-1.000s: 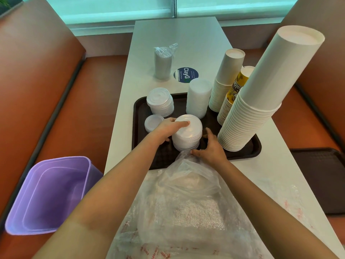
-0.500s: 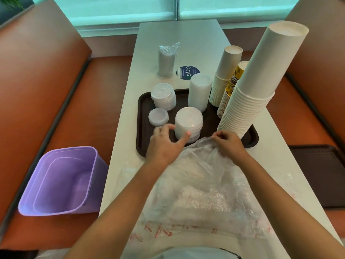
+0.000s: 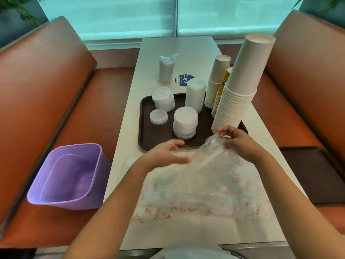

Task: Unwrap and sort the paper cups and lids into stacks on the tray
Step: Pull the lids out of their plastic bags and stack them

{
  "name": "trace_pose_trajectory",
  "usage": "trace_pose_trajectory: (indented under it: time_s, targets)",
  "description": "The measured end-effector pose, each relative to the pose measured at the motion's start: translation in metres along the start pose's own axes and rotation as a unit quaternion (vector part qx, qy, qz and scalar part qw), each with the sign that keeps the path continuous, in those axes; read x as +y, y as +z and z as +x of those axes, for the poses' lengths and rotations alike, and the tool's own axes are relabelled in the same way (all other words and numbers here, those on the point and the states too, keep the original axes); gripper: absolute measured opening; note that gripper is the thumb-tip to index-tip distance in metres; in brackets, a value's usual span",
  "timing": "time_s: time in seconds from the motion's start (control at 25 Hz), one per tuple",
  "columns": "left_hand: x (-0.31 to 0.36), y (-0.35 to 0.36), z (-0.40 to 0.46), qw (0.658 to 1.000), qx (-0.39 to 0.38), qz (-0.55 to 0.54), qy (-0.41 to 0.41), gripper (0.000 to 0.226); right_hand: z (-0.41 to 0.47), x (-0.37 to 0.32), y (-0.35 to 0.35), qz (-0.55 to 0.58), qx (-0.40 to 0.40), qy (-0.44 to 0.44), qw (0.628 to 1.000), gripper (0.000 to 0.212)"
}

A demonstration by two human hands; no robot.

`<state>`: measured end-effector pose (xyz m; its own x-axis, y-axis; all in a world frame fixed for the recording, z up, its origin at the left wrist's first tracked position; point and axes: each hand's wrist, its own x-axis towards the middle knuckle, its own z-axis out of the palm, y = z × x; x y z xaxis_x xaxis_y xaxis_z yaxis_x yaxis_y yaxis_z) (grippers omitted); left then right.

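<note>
Right hand: fingers curled and pinched on the top edge of the clear plastic wrap, lifting that edge just in front of the tray's near right corner.
Left hand: fingers spread and loose, blurred, holding nothing; it hovers at the wrap's left edge, over the tray's near rim.
Clear plastic wrap: crumpled, with red print along its near part; it covers the near half of the table, from the tray's near edge toward the person.
Tray: dark brown, in the middle of the table, slightly toward the left edge.
Near lid stack: white lids, standing on the tray at the centre of its near half.
Small lid stack: low and translucent, near the tray's left edge.
Far-left lid stack: white, at the tray's far left corner.
Tall lid stack: upright at the tray's far edge, centre.
Large cup stack: white paper cups, upside down, leaning, at the tray's right edge.
Smaller cup stack: white cups at the tray's far right corner, with a yellow-printed cup stack between it and the large one.
Wrapped sleeve: in plastic, standing on the table beyond the tray.
Round sticker: blue, on the tabletop just beside the sleeve.
Purple bin: on the left bench seat, beside the table's left edge.
Second tray: dark, on the right bench seat.
</note>
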<state>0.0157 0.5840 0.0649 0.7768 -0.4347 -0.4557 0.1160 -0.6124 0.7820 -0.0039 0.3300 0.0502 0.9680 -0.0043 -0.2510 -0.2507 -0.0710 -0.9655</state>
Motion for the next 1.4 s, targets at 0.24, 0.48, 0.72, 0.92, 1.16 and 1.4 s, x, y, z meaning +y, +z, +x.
trace_pose_trajectory:
  time_s: [0.24,0.48,0.72,0.92,1.16,1.4]
  targets:
    - [0.019,0.031,0.014,0.992,-0.017,-0.115,0.049,0.047,-0.018,-0.011,0.028,0.088,-0.113,0.001,0.990,0.048]
    - [-0.005,0.038,0.003,0.976,0.035,-0.213,0.028,0.012,-0.021,0.017,0.013,0.053,0.194,-0.004,0.980,0.035]
    - [-0.009,0.050,0.004,0.831,0.166,-0.530,0.026,0.012,-0.042,0.017,0.034,0.062,-0.034,0.253,0.965,0.047]
    - [-0.022,0.050,-0.004,0.853,0.159,-0.496,-0.021,0.014,-0.038,0.018,0.043,0.080,0.058,0.175,0.980,0.013]
    - [-0.046,0.028,-0.015,0.907,0.264,-0.324,-0.059,0.012,-0.037,0.014,0.021,0.176,0.156,0.149,0.960,0.030]
    - [-0.023,0.032,0.002,0.960,0.093,-0.264,-0.015,0.078,-0.042,0.020,0.037,0.259,0.015,0.159,0.953,0.009]
